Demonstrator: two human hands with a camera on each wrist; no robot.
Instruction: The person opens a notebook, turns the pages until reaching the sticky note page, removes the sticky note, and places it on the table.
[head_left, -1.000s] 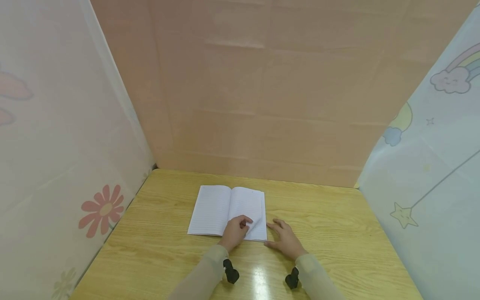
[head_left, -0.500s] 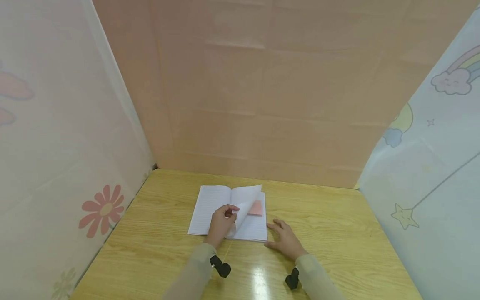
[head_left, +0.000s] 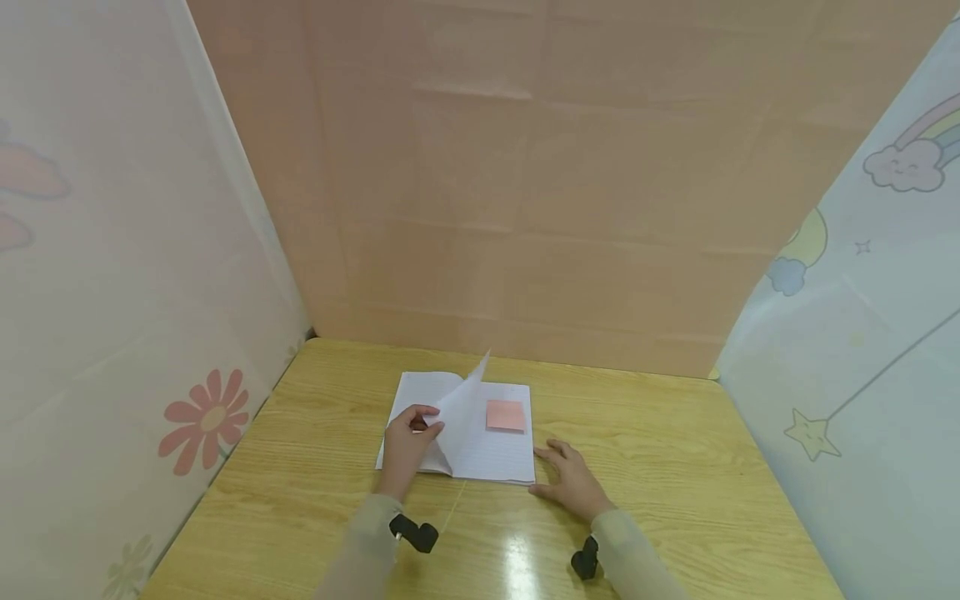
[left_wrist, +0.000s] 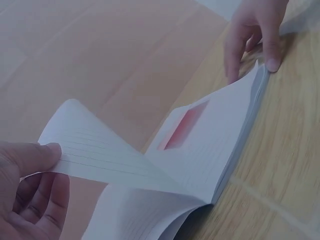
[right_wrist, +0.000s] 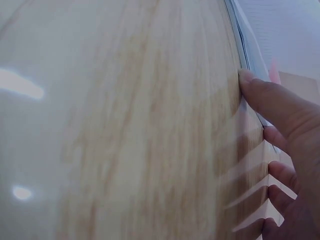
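Note:
An open notebook [head_left: 487,458] with ruled white pages lies on the wooden table. My left hand [head_left: 408,437] pinches a page [head_left: 461,417] between thumb and fingers and holds it raised over the left half; the left wrist view shows this page [left_wrist: 95,152] bent and lifted. On the right page sits a pink sticky note [head_left: 506,415], its free edge standing off the paper in the left wrist view. My right hand [head_left: 570,479] rests at the notebook's right edge, thumb and fingertips touching it, fingers loosely bent; in the right wrist view the thumb [right_wrist: 272,100] touches the edge.
The wooden table [head_left: 660,450] spreads around the notebook. An orange-brown sheet [head_left: 510,208] hangs behind it, and patterned white sheets [head_left: 862,333] stand at both sides. Black camera mounts [head_left: 415,533] sit on both wrists.
My left hand has moved left, lifting the page up and over from the right side. The pink sticky note has come into view. My right hand has stayed in place.

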